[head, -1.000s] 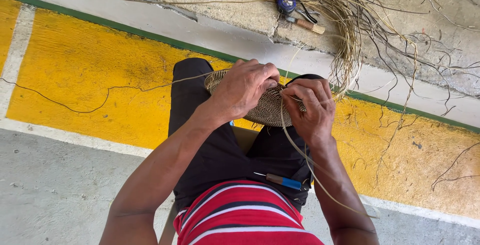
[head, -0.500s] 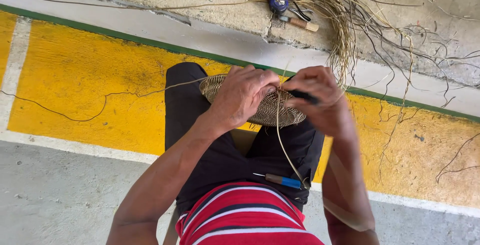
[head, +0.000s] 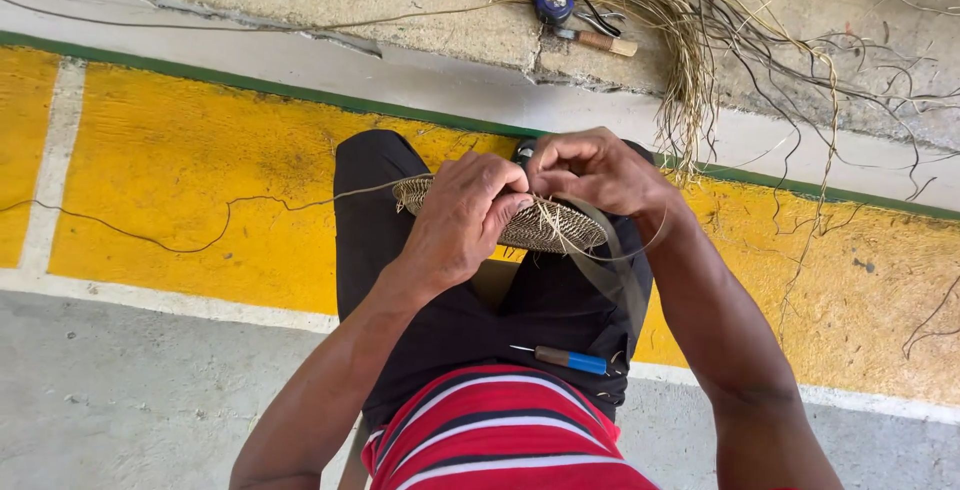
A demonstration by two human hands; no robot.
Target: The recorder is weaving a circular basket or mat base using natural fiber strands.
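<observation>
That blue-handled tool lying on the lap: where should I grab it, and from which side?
Grip the blue-handled tool by its blue handle, the thick end toward the person's right. It lies almost flat across the black trousers, thin metal tip pointing toward their left, so coming down from above looks easiest. The right hand is probably nearer, though both hands are now on the woven piece.

Both hands close together, left hand (head: 462,220) and right hand (head: 590,172) fingers pinched.

An outdoor weaving spot on painted concrete: yellow floor (head: 200,170) with green and white lines, a fibre bundle (head: 690,10) and tools (head: 585,25) lying at upper right.
</observation>
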